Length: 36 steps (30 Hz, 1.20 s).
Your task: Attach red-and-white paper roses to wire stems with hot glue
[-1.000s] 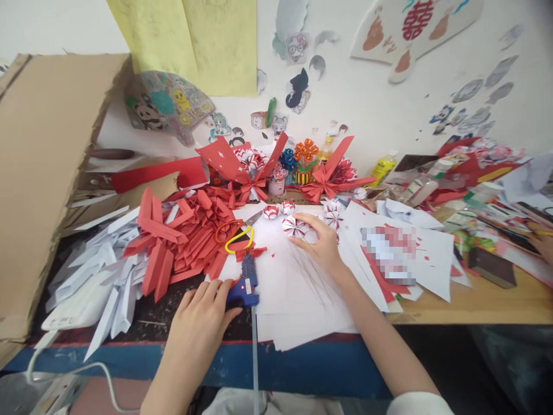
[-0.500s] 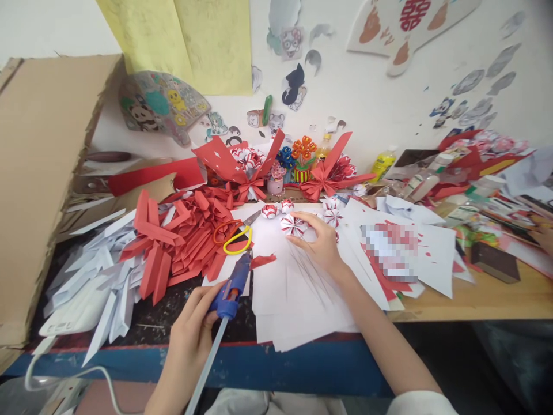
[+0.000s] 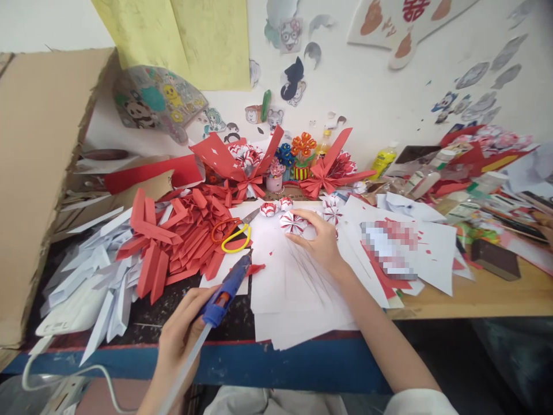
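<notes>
My left hand (image 3: 184,323) is closed around a blue glue gun (image 3: 224,294), its nozzle tilted up and away from me, a long pale glue stick (image 3: 185,369) trailing from its back. My right hand (image 3: 317,239) grips a red-and-white folded paper flower (image 3: 292,222) between thumb and fingers, low over white paper sheets (image 3: 285,288). More such flowers (image 3: 268,208) lie close behind it. Just left of the sheets are scissors (image 3: 237,237) with a yellow and an orange handle loop. A small red scrap (image 3: 256,269) sits by the nozzle.
Piles of folded red paper strips (image 3: 185,230) and white strips (image 3: 99,259) cover the left side. A cardboard box (image 3: 47,173) stands at far left. Red-wrapped bouquets (image 3: 248,167) line the wall. A dark block (image 3: 495,259) lies at right, near another person's hand (image 3: 546,227).
My left hand has moved slightly left and down with the glue gun. The red scrap by the nozzle has shifted a little. My right hand stays on the flower.
</notes>
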Each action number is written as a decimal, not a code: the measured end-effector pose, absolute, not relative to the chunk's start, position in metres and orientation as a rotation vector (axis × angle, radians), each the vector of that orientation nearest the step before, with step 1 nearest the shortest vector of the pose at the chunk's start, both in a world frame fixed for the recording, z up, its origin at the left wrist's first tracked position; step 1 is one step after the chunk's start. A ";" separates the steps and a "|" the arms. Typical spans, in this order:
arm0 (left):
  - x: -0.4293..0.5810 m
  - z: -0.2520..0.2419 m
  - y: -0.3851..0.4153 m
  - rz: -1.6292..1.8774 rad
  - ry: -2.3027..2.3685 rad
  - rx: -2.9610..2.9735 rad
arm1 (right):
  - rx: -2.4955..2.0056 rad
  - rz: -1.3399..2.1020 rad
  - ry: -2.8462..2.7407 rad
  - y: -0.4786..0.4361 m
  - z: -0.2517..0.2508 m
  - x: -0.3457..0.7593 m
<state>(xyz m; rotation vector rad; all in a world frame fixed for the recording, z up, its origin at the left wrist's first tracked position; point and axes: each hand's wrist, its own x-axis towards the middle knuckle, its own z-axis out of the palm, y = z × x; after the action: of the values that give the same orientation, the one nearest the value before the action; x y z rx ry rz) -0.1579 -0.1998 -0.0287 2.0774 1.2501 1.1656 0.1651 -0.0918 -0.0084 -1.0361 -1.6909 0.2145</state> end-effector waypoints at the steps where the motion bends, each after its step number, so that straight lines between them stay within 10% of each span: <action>1: -0.165 -0.027 -0.198 1.143 1.256 2.128 | -1.035 0.214 -1.694 -0.092 -0.008 0.165; 36: -0.197 -0.013 -0.174 0.861 1.214 2.313 | -1.058 0.198 -1.705 -0.092 -0.008 0.164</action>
<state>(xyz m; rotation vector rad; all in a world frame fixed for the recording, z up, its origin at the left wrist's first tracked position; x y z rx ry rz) -0.1971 -0.1741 -0.0131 2.3130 1.2142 0.8610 0.1641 -0.0922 -0.0082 -1.0581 -1.7053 0.1977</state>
